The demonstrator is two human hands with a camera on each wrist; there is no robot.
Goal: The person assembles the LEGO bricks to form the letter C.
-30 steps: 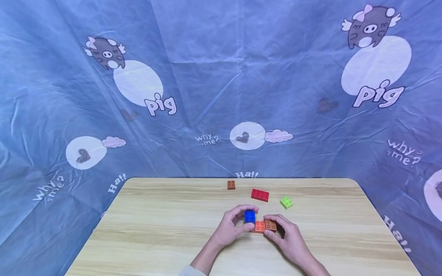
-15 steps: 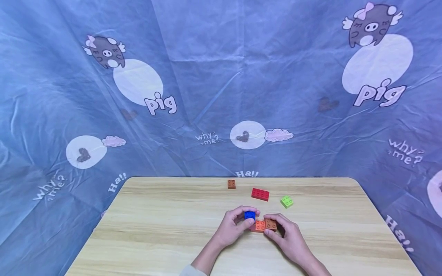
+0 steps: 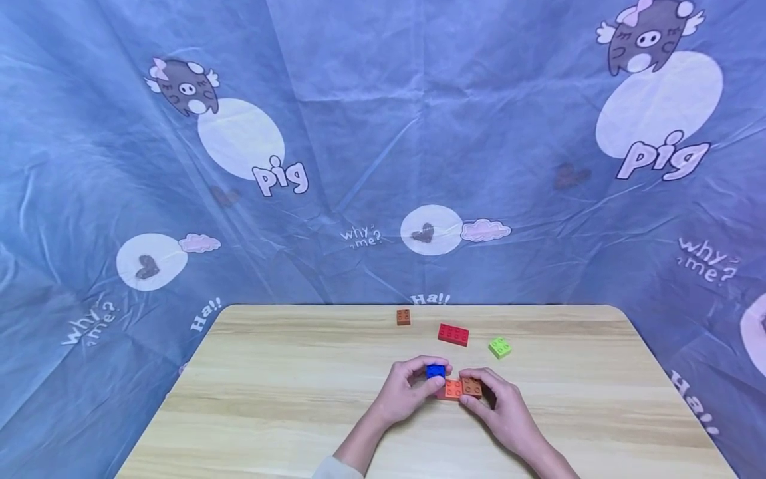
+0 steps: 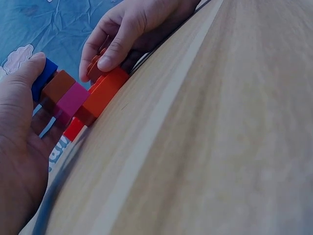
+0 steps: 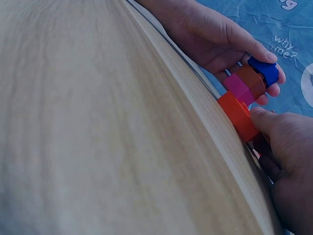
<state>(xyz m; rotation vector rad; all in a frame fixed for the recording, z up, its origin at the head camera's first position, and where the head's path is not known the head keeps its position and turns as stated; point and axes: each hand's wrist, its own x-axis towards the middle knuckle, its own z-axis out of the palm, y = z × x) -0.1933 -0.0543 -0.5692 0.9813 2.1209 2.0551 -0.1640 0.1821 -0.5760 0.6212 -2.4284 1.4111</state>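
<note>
My left hand [image 3: 399, 394] pinches a blue toy brick [image 3: 435, 370] between thumb and fingers. The blue brick tops a column, slightly askew over a brown brick [image 4: 59, 87], with a pink brick [image 4: 72, 104] below that. This column stands on the left end of a longer orange brick [image 5: 238, 116] lying on the table. At the orange brick's right end, my right hand [image 3: 507, 407] grips another brown brick [image 3: 472, 386] with thumb and fingers. Orange studs show between the two hands in the head view. The left thumb partly covers the column there.
Beyond the hands on the wooden table [image 3: 269, 399] lie a red brick [image 3: 453, 334], a lime green brick [image 3: 499, 347] and a small brown brick [image 3: 403, 317]. A blue printed cloth [image 3: 335, 146] hangs behind the table's far edge.
The left thumb has moved up over the blue brick, whose studded top shows less than before. The right hand keeps its hold. The whole view has shifted slightly.
</note>
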